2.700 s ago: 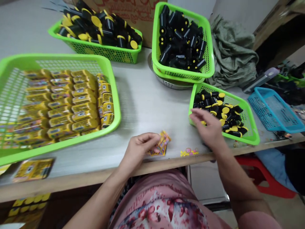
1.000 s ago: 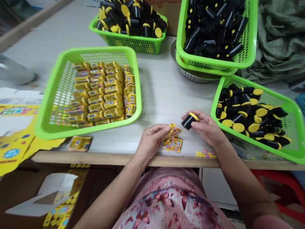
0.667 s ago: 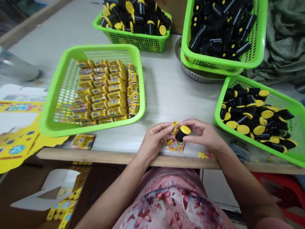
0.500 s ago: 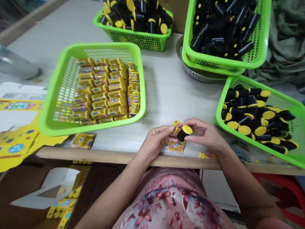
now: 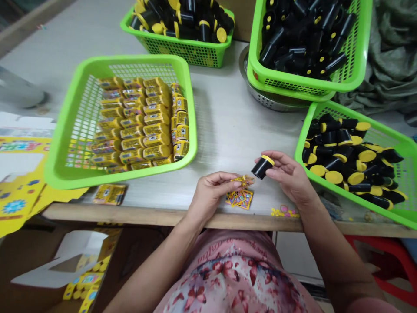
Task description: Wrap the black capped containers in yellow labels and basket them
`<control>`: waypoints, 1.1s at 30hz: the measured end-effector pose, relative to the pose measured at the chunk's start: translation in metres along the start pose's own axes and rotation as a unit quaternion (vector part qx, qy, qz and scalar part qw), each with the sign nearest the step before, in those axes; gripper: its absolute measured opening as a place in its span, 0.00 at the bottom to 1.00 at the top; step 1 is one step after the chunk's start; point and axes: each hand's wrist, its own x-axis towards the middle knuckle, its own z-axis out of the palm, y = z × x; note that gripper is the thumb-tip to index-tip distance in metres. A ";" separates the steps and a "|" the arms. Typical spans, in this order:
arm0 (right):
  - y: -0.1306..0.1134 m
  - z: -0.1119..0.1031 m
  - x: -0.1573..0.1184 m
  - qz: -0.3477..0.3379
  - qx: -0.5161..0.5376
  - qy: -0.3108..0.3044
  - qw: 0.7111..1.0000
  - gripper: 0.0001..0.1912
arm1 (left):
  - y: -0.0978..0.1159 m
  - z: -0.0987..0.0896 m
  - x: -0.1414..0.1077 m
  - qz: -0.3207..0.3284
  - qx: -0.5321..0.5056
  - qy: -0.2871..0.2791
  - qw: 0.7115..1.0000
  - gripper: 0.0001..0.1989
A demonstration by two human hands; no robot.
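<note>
Four filled baskets: bright green plastic with lattice walls, from centre left round to the right edge of the frame.
Left basket: the wide green basket (image 5: 191, 108) at centre left holds shiny yellow printed bundles (image 5: 156, 128) lying in three columns, plus a narrower column along its right wall.
Top basket: the narrow green basket (image 5: 195, 56) at top centre is heaped with black tubes with yellow caps.
Upper right basket: the deep green basket (image 5: 360, 52) is full of black tubes, some showing small yellow discs; a round silver metal colander (image 5: 270, 102) with punched holes sits under it.
Right basket: the slanting green basket (image 5: 408, 182) at right holds a loose heap of black yellow-capped tubes, its right end bare.
Left hand: the left hand (image 5: 211, 193), lower centre, has thumb and fingers pinched together on a small yellow printed wrapper (image 5: 243, 180).
Right hand: the right hand (image 5: 289, 174), right of centre, is clamped by thumb and fingers on a short black cylinder with a yellow cap (image 5: 262, 167), tilted, cap toward upper right, near the wrapper.
Under the wrapper: a fan of small square printed cards (image 5: 241, 200) lies flat on the pale tabletop.
Table edge: small yellow and pink pieces (image 5: 285, 211) right of the cards; a flat yellow packet (image 5: 110, 194) below the left basket.
</note>
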 end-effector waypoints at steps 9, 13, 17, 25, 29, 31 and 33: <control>0.003 -0.001 0.000 0.011 -0.044 -0.020 0.999 0.22 | -0.002 -0.001 -0.001 0.016 0.039 -0.020 0.999 0.10; 0.008 0.003 -0.001 0.003 -0.060 -0.015 0.998 0.22 | -0.001 -0.001 -0.001 0.030 0.049 -0.030 0.998 0.09; 0.011 0.008 -0.001 -0.001 -0.074 -0.017 0.997 0.21 | -0.001 0.000 0.001 0.017 0.038 -0.017 0.999 0.14; 0.019 0.021 0.002 -0.006 -0.062 0.003 0.998 0.22 | -0.001 0.004 0.004 0.000 0.012 -0.019 1.000 0.16; 0.023 0.026 0.000 -0.033 -0.055 0.012 0.998 0.23 | 0.002 0.006 0.002 0.020 0.017 -0.019 0.999 0.15; 0.021 0.025 -0.002 -0.061 -0.051 0.010 0.997 0.23 | 0.004 0.007 0.002 0.016 -0.004 -0.024 1.000 0.15; 0.019 0.024 -0.003 -0.099 -0.079 0.005 0.992 0.20 | 0.004 0.007 0.003 0.001 -0.030 -0.029 0.999 0.16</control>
